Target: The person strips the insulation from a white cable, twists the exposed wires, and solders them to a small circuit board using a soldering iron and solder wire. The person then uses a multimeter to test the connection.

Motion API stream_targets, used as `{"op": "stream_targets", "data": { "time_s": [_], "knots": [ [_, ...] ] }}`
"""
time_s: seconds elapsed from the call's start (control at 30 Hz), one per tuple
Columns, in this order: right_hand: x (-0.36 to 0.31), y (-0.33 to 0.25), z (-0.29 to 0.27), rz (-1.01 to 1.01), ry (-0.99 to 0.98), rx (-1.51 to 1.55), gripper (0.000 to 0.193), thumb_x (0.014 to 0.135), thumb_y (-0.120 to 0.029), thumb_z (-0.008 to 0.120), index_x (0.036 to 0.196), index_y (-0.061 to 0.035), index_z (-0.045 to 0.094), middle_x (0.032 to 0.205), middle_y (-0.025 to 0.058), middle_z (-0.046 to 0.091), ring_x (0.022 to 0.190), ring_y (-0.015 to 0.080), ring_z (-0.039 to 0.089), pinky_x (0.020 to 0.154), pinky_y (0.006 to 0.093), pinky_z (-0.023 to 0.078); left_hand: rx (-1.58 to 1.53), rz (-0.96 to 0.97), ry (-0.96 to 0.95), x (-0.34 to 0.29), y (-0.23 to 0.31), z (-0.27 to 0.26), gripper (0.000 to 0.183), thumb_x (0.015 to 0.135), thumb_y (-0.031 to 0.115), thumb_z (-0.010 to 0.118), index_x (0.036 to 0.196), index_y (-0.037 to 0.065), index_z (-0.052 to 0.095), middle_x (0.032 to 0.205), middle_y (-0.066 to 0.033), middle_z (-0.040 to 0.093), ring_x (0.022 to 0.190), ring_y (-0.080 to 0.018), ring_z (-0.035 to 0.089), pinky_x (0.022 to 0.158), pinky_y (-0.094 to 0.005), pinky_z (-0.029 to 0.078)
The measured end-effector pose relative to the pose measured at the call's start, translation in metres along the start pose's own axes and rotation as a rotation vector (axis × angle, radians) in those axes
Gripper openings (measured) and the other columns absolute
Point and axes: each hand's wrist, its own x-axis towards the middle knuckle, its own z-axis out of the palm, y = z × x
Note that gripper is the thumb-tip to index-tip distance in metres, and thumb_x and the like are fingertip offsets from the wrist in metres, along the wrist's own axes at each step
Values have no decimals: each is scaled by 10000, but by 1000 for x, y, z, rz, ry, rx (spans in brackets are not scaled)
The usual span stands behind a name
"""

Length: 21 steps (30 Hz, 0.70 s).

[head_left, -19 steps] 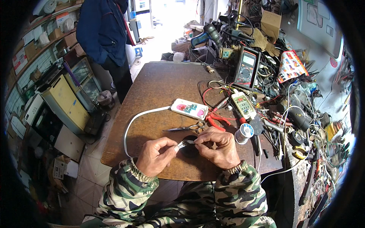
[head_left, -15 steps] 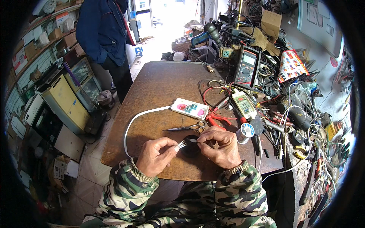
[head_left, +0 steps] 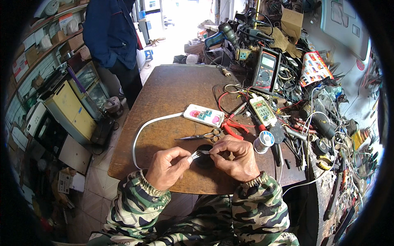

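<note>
Between thumb and forefinger my left hand [head_left: 167,167] pinches the end of several thin white wires [head_left: 195,156], whose tips point right. My right hand [head_left: 236,158] is closed on a small, pale, thin piece [head_left: 205,152] at those tips; its kind is too small to make out. A black round object [head_left: 205,160] lies on the table beneath the fingertips. Beyond the hands are scissors [head_left: 201,136] and an opened white power strip [head_left: 203,115] with its inner parts showing. Its white cable [head_left: 141,133] curves left and back toward my left wrist.
Red-handled pliers [head_left: 233,130], a solder spool [head_left: 263,142] and a small green circuit board in a white case [head_left: 263,110] lie to the right. A multimeter [head_left: 267,70] stands behind them, amid heaped cables and tools. Someone in a dark blue jacket [head_left: 111,35] stands beyond the table's left side.
My right fingertips have moved slightly left, closing the small gap to the wire tips in my left hand. The view has shifted a little.
</note>
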Motion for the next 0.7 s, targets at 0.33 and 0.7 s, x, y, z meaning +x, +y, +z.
{"op": "stream_targets", "data": {
  "time_s": [0.33, 0.7],
  "knots": [
    [-1, -4, -2, 58, 65, 61, 111, 733, 64, 705, 817, -8, 713, 864, 80, 689, 859, 148, 624, 765, 282, 482, -39, -33, 22, 0, 1, 1, 140, 951, 107, 641, 973, -31, 657, 704, 11, 607, 577, -23, 530, 500, -209, 422],
    [0, -3, 1, 20, -8, 83, 110, 763, 61, 700, 844, -11, 715, 850, 54, 690, 835, 146, 616, 768, 270, 476, -23, -41, 18, -1, 4, 2, 142, 940, 114, 650, 958, -26, 664, 699, 24, 605, 604, -17, 527, 521, -211, 418]
  ]
}}
